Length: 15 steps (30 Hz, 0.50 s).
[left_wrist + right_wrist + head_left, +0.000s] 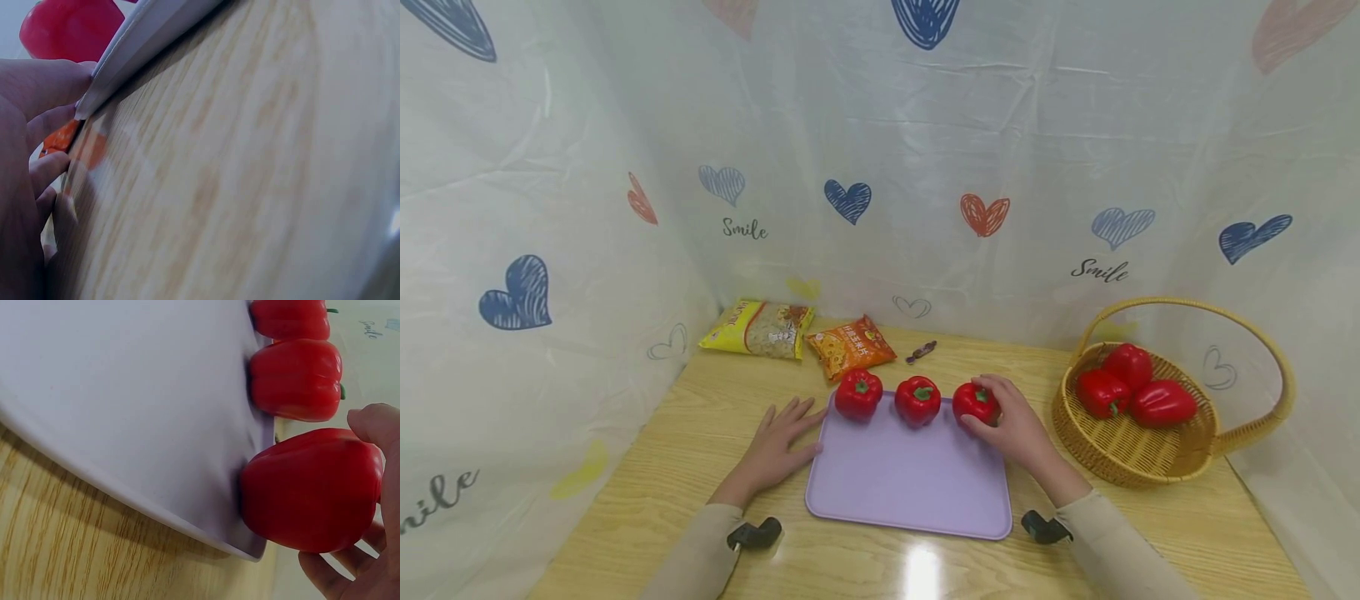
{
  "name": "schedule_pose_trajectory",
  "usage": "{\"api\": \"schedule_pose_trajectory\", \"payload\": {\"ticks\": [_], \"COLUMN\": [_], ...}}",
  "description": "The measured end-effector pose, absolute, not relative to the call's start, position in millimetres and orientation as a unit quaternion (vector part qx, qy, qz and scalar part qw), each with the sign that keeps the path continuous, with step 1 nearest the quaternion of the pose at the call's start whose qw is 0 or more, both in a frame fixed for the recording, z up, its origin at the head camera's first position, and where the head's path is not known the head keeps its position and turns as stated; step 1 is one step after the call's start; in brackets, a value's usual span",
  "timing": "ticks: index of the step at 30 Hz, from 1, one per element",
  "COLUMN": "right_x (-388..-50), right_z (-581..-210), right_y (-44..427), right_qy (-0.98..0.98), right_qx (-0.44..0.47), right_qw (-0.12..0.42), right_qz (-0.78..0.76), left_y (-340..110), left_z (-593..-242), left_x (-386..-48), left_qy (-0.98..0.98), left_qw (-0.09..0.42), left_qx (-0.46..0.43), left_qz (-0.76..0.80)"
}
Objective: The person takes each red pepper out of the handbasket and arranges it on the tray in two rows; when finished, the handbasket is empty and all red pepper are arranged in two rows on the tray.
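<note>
Red pepper [972, 403] at far right corner of lilac tray [910, 487], grasped by right hand [1017, 423], fingers and thumb curled round it. Two matching peppers [917, 403] stand in line to its left. Left hand [777, 450] relaxed, fingers spread, touching the tray's left rim, well apart from the grasped pepper.

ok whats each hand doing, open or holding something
Left hand: open, touching the edge of the flat lilac rectangular tray.
Right hand: holding the rightmost glossy red bell pepper on that tray.
</note>
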State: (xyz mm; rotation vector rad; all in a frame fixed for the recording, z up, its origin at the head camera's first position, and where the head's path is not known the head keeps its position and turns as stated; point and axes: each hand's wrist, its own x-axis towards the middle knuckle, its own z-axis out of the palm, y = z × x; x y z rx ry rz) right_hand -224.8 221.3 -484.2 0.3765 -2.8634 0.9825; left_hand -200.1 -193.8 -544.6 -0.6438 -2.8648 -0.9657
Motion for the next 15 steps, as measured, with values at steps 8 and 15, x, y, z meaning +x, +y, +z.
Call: {"api": "schedule_pose_trajectory", "payload": {"ticks": [8, 15], "right_x": [-223.4, -221.5], "right_z": [-480.8, -479.5], "right_y": [221.6, 226.8], "right_qy": [-0.939, -0.934], "right_qx": [0.116, 0.111], "right_qw": [0.044, 0.048], "right_qz": [0.321, 0.335], "left_y": [-194.0, -193.8], "left_z": [-545.1, -544.4], "left_x": [-200.1, -199.7], "left_qy": [-0.928, -0.927], "left_qw": [0.027, 0.028], "left_qx": [-0.208, -0.208], "left_qz": [-0.309, -0.31]}}
